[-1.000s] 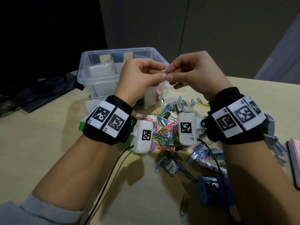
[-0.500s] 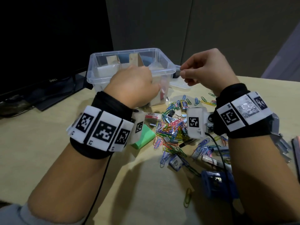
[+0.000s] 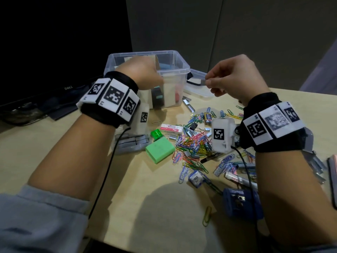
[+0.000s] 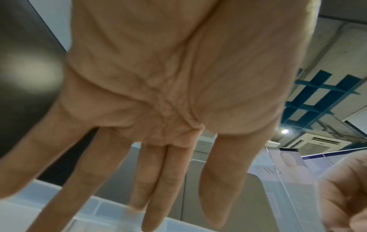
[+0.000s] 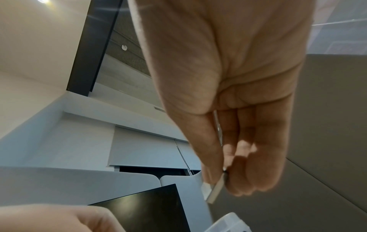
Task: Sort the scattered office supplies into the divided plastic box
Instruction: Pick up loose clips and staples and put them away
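Note:
The clear divided plastic box [image 3: 175,70] stands at the back of the desk with cardboard dividers inside. My left hand [image 3: 144,70] hovers over its open top; in the left wrist view the left hand [image 4: 155,180] has straight, spread fingers and holds nothing. To the right of the box, my right hand [image 3: 209,83] pinches a short silver strip of staples [image 3: 203,82] in the air. The right wrist view shows the strip of staples [image 5: 215,190] between thumb and fingertips of the right hand [image 5: 224,177]. A pile of coloured paper clips [image 3: 195,143] lies below both hands.
The box lid [image 3: 198,84] lies right of the box. On the desk are a green case [image 3: 159,148], grey staple blocks [image 3: 131,143], a white eraser pack [image 3: 171,129], a black binder clip [image 3: 193,126], a marker [image 3: 237,178] and a blue stapler [image 3: 240,203]. A dark monitor [image 3: 54,52] stands left.
My left hand has left the right hand, moved left over the box and spread its fingers. The right hand stays raised with the staple strip.

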Demonstrator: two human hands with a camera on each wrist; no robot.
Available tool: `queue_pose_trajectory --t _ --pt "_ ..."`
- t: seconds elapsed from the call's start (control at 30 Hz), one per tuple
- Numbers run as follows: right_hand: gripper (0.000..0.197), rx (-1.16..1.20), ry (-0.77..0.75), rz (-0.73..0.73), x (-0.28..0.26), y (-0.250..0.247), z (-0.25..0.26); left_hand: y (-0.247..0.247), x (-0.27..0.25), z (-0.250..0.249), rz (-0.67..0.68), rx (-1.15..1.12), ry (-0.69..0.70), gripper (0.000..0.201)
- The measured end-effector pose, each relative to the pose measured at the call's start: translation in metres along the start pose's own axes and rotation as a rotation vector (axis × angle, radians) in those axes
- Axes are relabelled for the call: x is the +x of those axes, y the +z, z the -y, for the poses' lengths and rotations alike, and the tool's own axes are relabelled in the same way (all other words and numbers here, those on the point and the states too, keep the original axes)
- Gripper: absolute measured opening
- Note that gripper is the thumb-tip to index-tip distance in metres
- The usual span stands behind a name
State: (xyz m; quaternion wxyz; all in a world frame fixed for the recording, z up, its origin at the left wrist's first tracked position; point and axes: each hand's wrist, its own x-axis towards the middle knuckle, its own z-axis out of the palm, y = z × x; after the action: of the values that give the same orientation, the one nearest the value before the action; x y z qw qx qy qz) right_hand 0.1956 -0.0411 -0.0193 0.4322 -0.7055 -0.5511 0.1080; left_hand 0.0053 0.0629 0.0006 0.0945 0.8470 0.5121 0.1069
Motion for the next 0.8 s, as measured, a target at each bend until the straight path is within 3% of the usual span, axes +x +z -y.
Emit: queue_pose_trajectory --t 0.23,0.37,0.57,0.8 --pt "0.006 -0.057 0.029 0.006 0.0 -0.002 -0.002 -0.001 0.006 0.004 -0.01 0.035 -0.043 0.035" --pt "0.006 -0.13 0.076 -0.076 0.004 -0.007 -0.009 0.005 0.0 -0.026 -0.111 0.11 0.149 0.019" --pt "0.007 -0.238 0.242 -0.269 0.005 -0.04 -0.032 0.039 0.02 -0.101 0.213 0.147 0.377 0.025" --pt "0.005 -0.071 0.336 -0.308 -0.003 -0.067 -0.053 0.074 0.06 -0.143 0.374 0.323 0.325 0.025"
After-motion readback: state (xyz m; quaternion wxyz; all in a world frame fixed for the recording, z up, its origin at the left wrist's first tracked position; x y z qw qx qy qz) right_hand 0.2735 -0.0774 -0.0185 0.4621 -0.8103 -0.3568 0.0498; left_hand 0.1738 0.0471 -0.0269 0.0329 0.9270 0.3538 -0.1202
